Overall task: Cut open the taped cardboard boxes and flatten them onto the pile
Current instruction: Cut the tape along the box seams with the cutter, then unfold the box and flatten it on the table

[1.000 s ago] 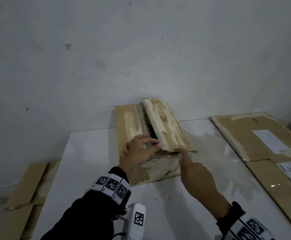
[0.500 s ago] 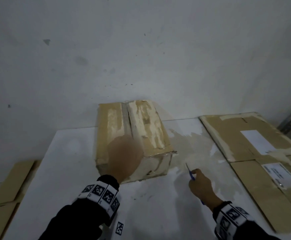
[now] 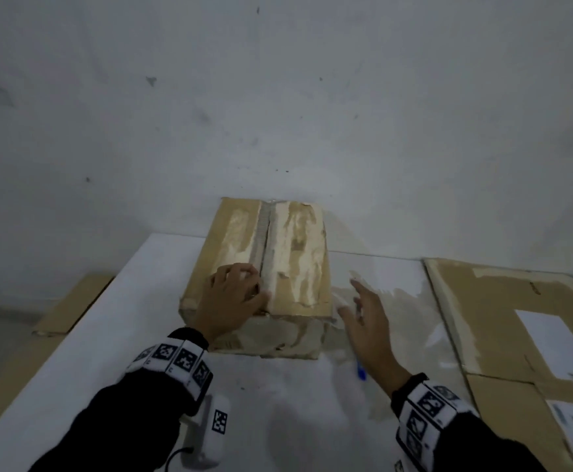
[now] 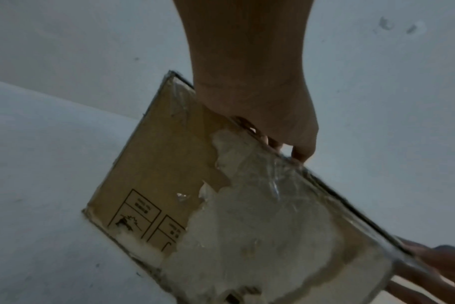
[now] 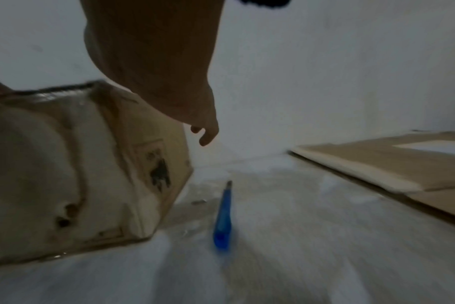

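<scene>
The left hand (image 3: 232, 296) lies on top of the cardboard box (image 3: 291, 253), fingers curled at the slit seam between the two top flaps, though whether they hook under a flap edge cannot be told. The right hand (image 3: 368, 323) hangs loose and spread just beside the box's right front corner, holding nothing. Under it a blue cutter (image 5: 223, 218) lies on the white table (image 3: 107, 335), blade end toward the wall. The box stands near the table's far edge against a scuffed white wall (image 3: 312, 97), its sides patched with torn tape. Flattened cardboard (image 3: 503, 311) lies on the table's right side, and more cardboard (image 3: 73, 304) rests lower to the left.
</scene>
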`<action>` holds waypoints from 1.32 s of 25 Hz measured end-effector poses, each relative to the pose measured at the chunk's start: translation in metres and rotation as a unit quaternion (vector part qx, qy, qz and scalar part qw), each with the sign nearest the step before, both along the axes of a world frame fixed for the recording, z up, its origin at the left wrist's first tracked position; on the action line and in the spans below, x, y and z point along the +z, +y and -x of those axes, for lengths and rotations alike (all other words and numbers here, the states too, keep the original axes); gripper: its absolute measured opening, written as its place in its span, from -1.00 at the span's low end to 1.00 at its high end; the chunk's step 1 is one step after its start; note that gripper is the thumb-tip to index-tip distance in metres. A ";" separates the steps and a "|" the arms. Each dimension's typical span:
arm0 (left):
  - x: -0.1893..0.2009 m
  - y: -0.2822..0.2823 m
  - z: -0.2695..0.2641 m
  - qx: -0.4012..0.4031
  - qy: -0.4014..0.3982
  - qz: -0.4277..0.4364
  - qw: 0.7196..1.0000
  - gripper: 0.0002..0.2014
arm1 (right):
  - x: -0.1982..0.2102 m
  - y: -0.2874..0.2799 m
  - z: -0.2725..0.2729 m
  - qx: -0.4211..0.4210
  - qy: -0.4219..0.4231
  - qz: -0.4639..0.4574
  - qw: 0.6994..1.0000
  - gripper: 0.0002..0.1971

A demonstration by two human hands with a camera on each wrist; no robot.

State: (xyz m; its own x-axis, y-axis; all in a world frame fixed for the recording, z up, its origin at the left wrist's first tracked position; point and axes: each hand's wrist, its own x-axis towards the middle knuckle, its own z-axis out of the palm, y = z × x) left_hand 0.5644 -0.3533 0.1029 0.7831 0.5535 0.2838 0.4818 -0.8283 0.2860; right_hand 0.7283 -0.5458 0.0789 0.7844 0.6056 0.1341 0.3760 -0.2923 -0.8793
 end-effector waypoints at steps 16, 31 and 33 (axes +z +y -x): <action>0.062 -0.027 0.057 0.061 -0.216 -0.114 0.968 -0.91 | 0.032 0.002 0.016 -0.169 0.372 -0.196 0.891 -0.58; 0.034 0.031 0.086 0.135 0.114 0.176 0.968 -0.64 | 0.042 0.027 0.025 -0.007 0.273 0.088 0.958 -0.59; 0.046 0.040 0.083 0.125 0.105 0.238 0.958 -0.64 | 0.044 0.029 0.039 -0.014 0.274 0.092 0.957 -0.61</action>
